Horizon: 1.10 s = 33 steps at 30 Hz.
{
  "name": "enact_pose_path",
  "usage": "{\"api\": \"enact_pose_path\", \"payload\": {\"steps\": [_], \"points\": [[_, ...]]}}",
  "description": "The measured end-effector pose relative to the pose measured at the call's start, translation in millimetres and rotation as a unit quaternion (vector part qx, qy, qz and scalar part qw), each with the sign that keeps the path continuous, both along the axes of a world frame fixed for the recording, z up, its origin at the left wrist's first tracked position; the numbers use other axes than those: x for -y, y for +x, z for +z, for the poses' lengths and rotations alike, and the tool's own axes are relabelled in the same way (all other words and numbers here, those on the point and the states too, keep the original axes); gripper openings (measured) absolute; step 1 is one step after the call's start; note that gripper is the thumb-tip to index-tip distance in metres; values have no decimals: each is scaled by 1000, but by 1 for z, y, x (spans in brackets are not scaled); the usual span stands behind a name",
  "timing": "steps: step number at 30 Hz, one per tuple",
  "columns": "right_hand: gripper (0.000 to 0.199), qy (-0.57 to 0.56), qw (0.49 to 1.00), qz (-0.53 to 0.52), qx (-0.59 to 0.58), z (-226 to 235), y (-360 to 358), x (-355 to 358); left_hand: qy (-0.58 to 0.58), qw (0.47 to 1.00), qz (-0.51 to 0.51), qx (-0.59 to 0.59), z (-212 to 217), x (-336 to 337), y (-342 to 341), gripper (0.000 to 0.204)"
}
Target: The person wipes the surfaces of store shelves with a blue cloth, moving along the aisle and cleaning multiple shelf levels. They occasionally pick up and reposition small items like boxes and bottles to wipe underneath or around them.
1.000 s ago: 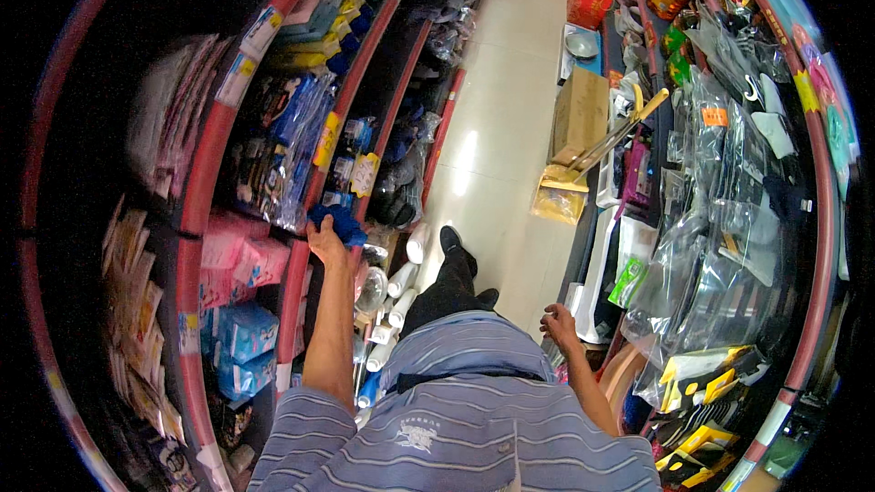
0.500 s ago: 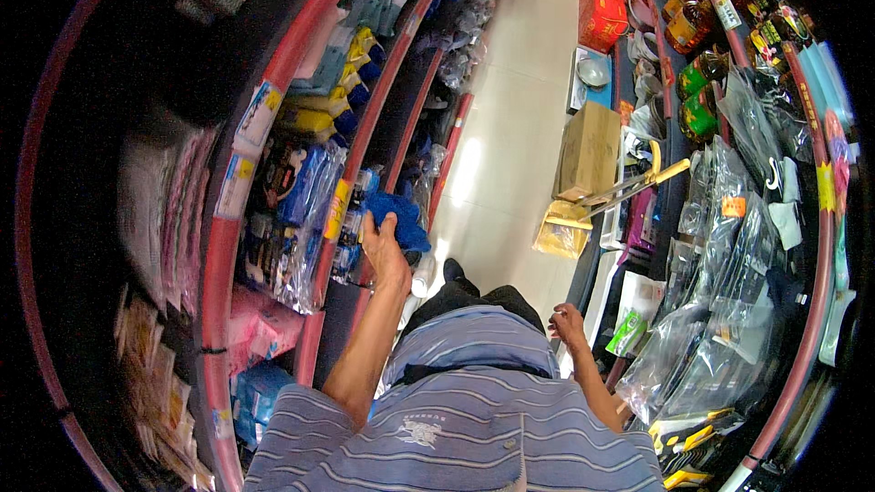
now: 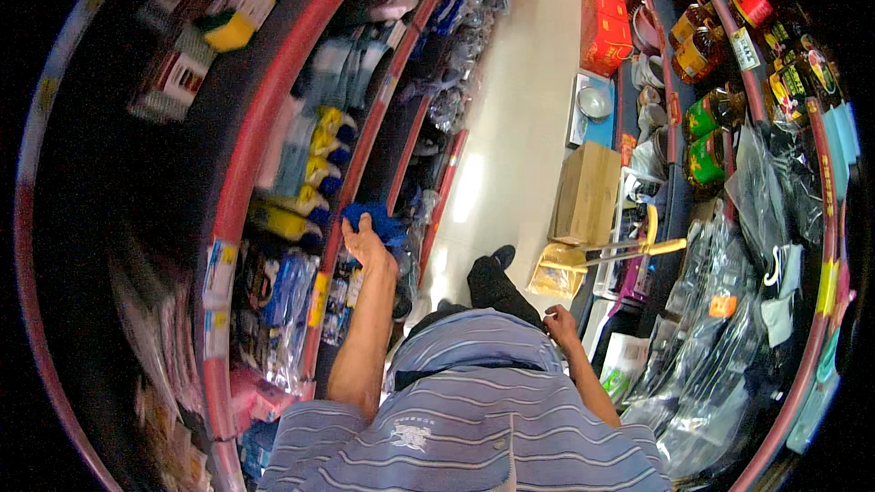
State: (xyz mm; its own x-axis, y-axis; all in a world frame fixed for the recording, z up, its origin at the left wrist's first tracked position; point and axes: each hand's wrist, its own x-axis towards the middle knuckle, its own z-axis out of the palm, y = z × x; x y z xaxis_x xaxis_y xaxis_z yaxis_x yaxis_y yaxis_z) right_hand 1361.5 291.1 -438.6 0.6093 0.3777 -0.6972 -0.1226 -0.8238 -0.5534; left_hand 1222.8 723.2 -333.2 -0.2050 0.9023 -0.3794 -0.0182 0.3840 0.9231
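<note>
My left hand (image 3: 366, 244) is closed on a bunched blue cloth (image 3: 375, 221) and reaches out along the shelves on my left. The cloth hangs past my fingertips, close to the red shelf edge. Packs in clear wrap (image 3: 290, 296) lie on the shelf beside my left forearm, and yellow and blue packets (image 3: 321, 159) sit a little beyond the hand. By my right hip hangs my right hand (image 3: 559, 321), its fingers loosely bent and a little apart. I see nothing in it.
A pale tiled aisle floor (image 3: 515, 118) runs ahead between the shelves. On its right stand red boxes (image 3: 603, 23), a brown carton (image 3: 586, 191) and a yellow dustpan (image 3: 558, 271) with long handles. Bottles of oil (image 3: 700, 50) and plastic-wrapped goods (image 3: 715, 337) fill the right shelves.
I have moved forward along the aisle; one foot now shows farther ahead. The shelf goods and carton sit lower in view. My left hand still carries the blue cloth.
</note>
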Motion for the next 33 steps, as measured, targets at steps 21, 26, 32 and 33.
{"api": "enact_pose_path", "payload": {"steps": [21, 26, 32, 33], "points": [[33, 97, 971, -207, -64, -7, 176, -38, 22, 997, -68, -24, 1, -112, 163, 61], [33, 78, 972, -199, -97, 0, 200, -60, 20, 993, -85, 78, -21, -97, 171, 61], [27, 58, 976, -189, -88, -7, 279, -104, -17, 992, -78, 101, 17, -105, 276, 64], [26, 55, 978, -182, -83, -9, 293, -111, -12, 993, -68, 95, 19, -115, 291, 64]]}}
